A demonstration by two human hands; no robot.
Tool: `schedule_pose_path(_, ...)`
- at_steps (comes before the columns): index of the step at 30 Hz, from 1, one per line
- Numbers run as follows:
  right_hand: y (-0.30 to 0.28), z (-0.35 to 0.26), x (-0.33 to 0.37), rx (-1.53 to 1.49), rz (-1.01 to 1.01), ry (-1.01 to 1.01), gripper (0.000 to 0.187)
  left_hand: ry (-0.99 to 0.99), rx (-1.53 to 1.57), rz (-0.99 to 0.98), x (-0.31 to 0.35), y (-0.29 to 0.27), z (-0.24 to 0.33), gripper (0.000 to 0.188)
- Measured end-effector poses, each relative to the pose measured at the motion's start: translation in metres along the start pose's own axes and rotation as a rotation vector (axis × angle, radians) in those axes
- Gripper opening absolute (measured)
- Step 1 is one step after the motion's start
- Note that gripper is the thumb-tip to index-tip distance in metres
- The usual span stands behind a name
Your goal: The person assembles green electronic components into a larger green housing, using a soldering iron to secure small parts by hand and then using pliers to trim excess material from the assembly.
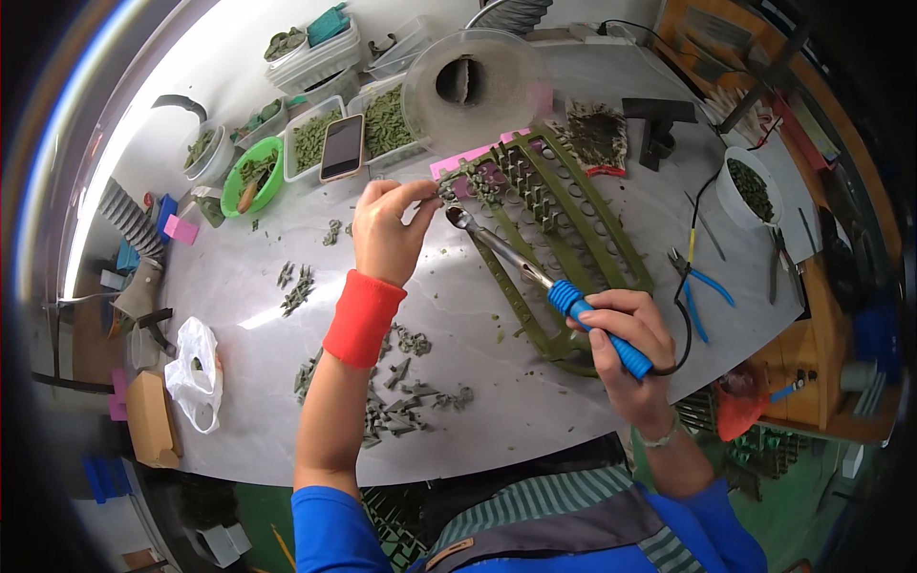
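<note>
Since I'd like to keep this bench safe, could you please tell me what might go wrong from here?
The metal tip of the corded tool in the right hand is close to the bare left hand; if hot, it might burn the fingers. The tool's cord runs right by the pliers and could snag. Loose green pieces lie beside the left forearm, which might scatter them.
</note>
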State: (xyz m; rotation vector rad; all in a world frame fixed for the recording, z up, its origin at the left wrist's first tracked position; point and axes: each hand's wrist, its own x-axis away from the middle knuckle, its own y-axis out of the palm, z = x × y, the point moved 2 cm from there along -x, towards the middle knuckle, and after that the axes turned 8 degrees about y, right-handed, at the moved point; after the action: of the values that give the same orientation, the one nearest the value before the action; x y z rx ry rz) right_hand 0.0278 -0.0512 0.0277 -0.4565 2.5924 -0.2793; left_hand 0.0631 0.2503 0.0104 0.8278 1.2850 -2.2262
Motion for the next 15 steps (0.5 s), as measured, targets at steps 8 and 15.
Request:
schedule_pose_path(8,0.004,0.016,-0.007,-0.014,0.02,0.029,0.018,0.055,-0.128,-0.071,-0.004,0.018,-0.007,0.015)
schedule_pose_path(15,0.006,0.018,-0.012,-0.027,0.02,0.045,0.018,0.088,-0.161,-0.093,-0.006,0.023,-0.008,0.016)
